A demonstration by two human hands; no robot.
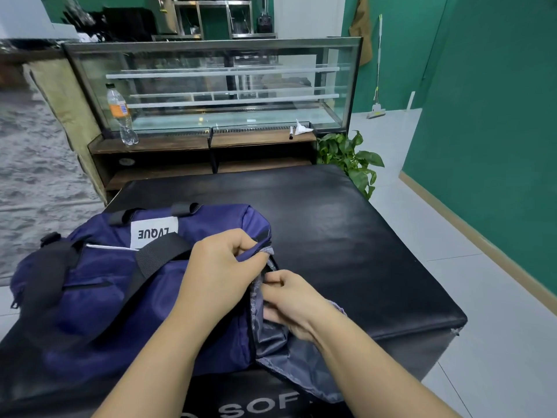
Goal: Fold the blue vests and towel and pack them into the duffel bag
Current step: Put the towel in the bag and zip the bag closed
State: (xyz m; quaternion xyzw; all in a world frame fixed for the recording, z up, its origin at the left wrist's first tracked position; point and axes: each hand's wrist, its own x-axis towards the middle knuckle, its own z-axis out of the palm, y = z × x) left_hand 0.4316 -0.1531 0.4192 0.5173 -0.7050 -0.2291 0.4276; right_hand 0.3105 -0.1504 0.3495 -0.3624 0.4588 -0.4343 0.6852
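Duffel bag point(99, 285) in navy nylon, with black webbing straps and a white label, lies on its side on the black padded table point(346, 236), toward the near left. Its right end is open, showing a grey lining flap point(280, 342) that spills toward the table's near edge.

Left hand point(223, 267) curls its fingers over the blue rim of the opening and grips it. Right hand point(289, 300) sits just below, fingers bent and pinching something at the dark zip edge (a zip pull, most likely, though it is too small to be sure).

Judging from this, the step in hand is working the end opening, either widening it or closing it; I cannot tell which. Risks from here: the loose grey lining could catch in the zip teeth if the pull runs while the flap lies across the track, and a hard tug with only the rim held could drag the soft bag along the smooth table surface.

No blue vests or towel can be seen anywhere; whether they are already inside is hidden by the bag's walls. The bag's near side and both forearms are cut off by the lower frame edge. Beyond the table stand a glass display case point(211, 86) and a plastic bottle point(120, 116).
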